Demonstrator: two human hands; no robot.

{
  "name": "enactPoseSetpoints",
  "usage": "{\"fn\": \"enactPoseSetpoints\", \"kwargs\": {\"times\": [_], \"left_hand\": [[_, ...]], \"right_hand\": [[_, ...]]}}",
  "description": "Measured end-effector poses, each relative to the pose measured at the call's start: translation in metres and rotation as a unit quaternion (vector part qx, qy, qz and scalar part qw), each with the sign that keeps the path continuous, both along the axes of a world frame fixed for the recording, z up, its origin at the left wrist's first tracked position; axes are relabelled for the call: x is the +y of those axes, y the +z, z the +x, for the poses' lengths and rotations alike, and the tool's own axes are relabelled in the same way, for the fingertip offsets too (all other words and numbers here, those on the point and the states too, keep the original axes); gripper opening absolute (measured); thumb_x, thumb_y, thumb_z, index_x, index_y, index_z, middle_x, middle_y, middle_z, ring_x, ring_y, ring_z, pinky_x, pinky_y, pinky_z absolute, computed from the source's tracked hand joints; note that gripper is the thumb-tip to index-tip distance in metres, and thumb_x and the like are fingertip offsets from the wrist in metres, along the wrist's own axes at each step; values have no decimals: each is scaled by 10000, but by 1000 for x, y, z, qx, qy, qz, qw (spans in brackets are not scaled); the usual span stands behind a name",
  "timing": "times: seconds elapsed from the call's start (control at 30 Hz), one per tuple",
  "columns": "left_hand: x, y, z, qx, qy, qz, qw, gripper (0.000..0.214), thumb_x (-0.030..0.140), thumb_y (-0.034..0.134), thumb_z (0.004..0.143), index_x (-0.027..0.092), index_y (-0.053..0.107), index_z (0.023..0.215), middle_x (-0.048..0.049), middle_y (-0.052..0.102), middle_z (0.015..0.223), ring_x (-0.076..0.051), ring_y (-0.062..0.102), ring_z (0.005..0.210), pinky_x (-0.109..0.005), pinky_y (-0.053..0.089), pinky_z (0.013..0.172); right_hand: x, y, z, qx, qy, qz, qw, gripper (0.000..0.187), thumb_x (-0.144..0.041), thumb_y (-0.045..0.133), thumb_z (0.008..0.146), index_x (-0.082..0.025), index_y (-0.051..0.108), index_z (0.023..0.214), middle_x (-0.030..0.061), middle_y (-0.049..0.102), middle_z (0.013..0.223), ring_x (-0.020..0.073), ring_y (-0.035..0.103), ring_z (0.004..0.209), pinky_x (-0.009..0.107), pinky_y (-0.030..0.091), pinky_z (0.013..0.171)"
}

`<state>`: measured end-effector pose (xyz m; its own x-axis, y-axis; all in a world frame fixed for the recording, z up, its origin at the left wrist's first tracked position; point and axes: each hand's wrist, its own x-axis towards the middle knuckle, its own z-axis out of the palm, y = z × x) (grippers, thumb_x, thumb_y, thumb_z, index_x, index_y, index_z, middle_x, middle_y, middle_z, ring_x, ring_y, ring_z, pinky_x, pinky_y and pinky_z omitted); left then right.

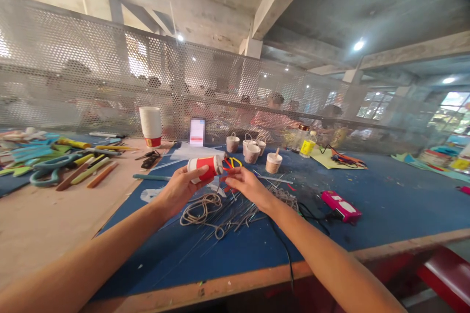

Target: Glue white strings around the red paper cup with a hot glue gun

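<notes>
My left hand (pixel 179 186) is wrapped round a red and white paper cup (pixel 206 168), which lies tilted on its side with its mouth to the right. Close to that mouth is my right hand (pixel 244 183), its fingertips drawn together; what they pinch, if anything, is too small to make out. Just behind the right fingers show yellow and red tool handles (pixel 235 162). Beneath both hands lie a loose coil of grey-brown cord (pixel 201 209) and a scatter of thin metal wires (pixel 238 212) on the blue table mat (pixel 235 266).
Several small handled buckets (pixel 251 153) and a cup with a stick (pixel 273 162) stand behind. A stack of paper cups (pixel 150 124), a phone (pixel 197 132) and bottles (pixel 307 145) line the perforated screen (pixel 220 83). Scissors (pixel 55 166) lie left, a pink device (pixel 341 206) right.
</notes>
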<state>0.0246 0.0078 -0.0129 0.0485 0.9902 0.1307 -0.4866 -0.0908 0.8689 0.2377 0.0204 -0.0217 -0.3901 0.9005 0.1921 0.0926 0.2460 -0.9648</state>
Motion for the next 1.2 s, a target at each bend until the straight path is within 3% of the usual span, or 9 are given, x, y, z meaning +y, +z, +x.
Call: {"fn": "enactPoseSetpoints", "kwargs": {"times": [0.13,0.23,0.43,0.7,0.93,1.2], "left_hand": [[-4,1,2,17,-8,15,1000,250,213,858,743,121,820,972,-112,824,940,-219,750,856,-334,628,845],[-4,-1,2,26,-2,18,1000,202,230,865,738,131,821,909,-101,824,916,-209,745,833,-324,621,839],[-4,-5,3,86,13,16,996,274,308,905,697,128,821,886,-106,830,907,-208,746,815,-305,592,842],[-10,-4,7,156,-8,1,988,386,376,924,646,135,825,930,-121,833,881,-242,755,758,-321,586,742],[-11,-3,9,193,-39,1,980,358,374,914,649,135,828,901,-116,825,826,-253,747,705,-326,568,696],[-17,1,10,193,-61,-6,979,291,338,905,664,139,833,864,-124,825,813,-238,733,660,-308,555,663]], "right_hand": [[-13,5,-3,80,105,-127,983,438,-385,779,820,-224,563,1165,48,742,1154,143,725,754,284,554,695],[-11,3,-3,75,95,-139,983,403,-385,807,798,-217,593,1095,35,767,984,114,661,654,258,520,625],[-4,-2,-3,-12,-19,19,1000,283,-455,727,867,-198,615,905,-22,664,655,105,543,509,246,459,537],[-16,13,4,-102,-142,233,957,238,-444,656,940,-212,680,894,-36,612,641,133,587,608,244,453,622],[-16,15,3,-96,-152,302,936,194,-385,659,951,-214,692,867,-25,646,708,129,566,624,253,454,656],[-13,14,4,-100,-151,319,930,179,-365,653,953,-216,699,866,8,702,817,141,596,683,265,488,696]]}}
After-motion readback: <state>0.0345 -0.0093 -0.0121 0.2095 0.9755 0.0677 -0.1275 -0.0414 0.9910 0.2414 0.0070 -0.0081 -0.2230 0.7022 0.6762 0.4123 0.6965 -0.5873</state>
